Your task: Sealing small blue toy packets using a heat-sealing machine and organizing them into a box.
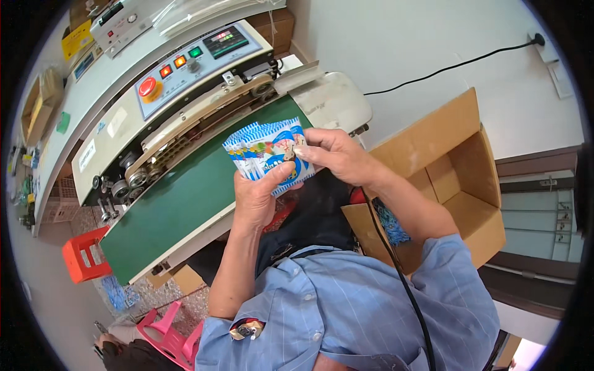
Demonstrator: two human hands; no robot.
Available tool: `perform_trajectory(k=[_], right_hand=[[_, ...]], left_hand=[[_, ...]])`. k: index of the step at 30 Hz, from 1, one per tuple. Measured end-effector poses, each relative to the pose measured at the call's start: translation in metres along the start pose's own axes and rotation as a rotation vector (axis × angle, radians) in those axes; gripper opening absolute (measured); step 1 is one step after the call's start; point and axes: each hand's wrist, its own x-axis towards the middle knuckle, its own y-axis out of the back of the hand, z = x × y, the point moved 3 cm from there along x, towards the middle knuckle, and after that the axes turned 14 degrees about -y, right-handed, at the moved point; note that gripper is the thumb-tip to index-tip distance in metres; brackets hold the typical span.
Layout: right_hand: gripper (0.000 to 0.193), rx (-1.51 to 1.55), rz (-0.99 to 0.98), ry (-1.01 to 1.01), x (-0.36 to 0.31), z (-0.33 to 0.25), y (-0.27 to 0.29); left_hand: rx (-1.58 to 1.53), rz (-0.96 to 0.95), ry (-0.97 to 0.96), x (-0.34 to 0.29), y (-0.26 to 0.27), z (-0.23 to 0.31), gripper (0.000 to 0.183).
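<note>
A fanned stack of small blue-and-white printed packets (263, 151) is held up in front of me, above the near edge of a green conveyor belt (185, 188). My left hand (257, 195) grips the stack from below, its thumb pressed across the front packet. At the right side of the stack, my right hand (334, 154) pinches the packets' edge between thumb and fingers. Beyond the packets runs the band sealing machine (179, 93), its rollers and belt along the conveyor's far side.
The machine's panel has a red emergency button (148, 88) and lit buttons. On my right stands an open cardboard box (470, 210) with blue packets in it. A red crate (86, 255) and a pink stool (167, 334) are on the left. A black cable (458, 65) crosses the wall.
</note>
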Motion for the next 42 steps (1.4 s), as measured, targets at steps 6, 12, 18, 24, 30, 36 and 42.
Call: perform_trajectory(k=[6,12,18,24,30,36,42], right_hand=[[0.03,0.139,0.203,-0.003,0.017,0.01,-0.01],[0.033,0.422,0.306,-0.066,0.036,0.01,0.018],[0.032,0.239,0.418,-0.132,0.054,0.001,0.058],[0.033,0.139,0.293,-0.215,0.082,-0.006,0.049],[0.041,-0.055,0.332,-0.183,0.101,-0.009,0.029],[0.046,0.064,0.16,0.008,0.054,-0.012,-0.019],[0.033,0.442,0.16,-0.114,0.051,-0.005,0.0]], left_hand=[[0.1,0.147,-0.041,0.004,0.015,0.012,0.037],[0.102,0.24,-0.071,0.002,0.032,0.01,0.038],[-0.091,0.171,-0.025,0.003,0.032,0.022,0.041],[0.036,0.23,-0.054,0.002,0.035,0.019,0.044],[0.109,0.308,-0.108,0.004,0.031,0.018,0.046],[0.108,0.303,-0.125,0.009,0.025,0.011,0.046],[0.068,0.261,-0.139,0.011,0.022,0.009,0.036]])
